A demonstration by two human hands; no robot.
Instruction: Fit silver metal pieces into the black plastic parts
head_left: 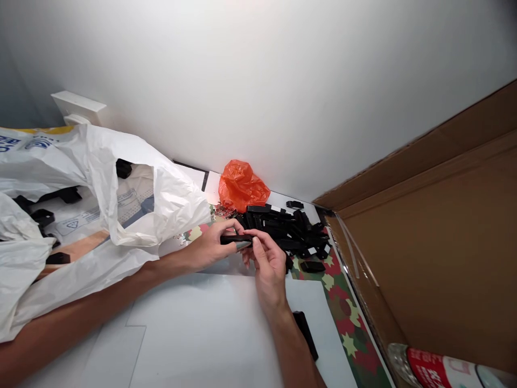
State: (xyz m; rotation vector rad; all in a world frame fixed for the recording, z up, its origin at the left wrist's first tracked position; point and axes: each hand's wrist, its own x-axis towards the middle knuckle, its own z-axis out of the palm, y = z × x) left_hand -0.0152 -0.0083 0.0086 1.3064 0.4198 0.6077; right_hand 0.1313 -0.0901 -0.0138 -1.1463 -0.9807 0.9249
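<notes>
Between my two hands is a small, narrow black plastic part [235, 238]; its exact kind I cannot make out. My left hand [214, 245] grips its left end between thumb and fingers. My right hand [269, 264] pinches the other end, thumb on top, its fingertips partly hidden. Just behind my hands lies a heap of black plastic parts [278, 226], some with white labels. A single black part [313, 267] sits at the heap's front right. Another long black piece [306, 334] rests beside my right forearm, which partly covers it.
A white plastic bag [177, 210] with black pieces inside spreads at left. Behind the heap sits a crumpled orange bag [242, 186], small metal bits [226, 212] near it. A cardboard box [444, 226] stands at right, a bottle [436, 369] at lower right. White sheets cover the patterned table [349, 323].
</notes>
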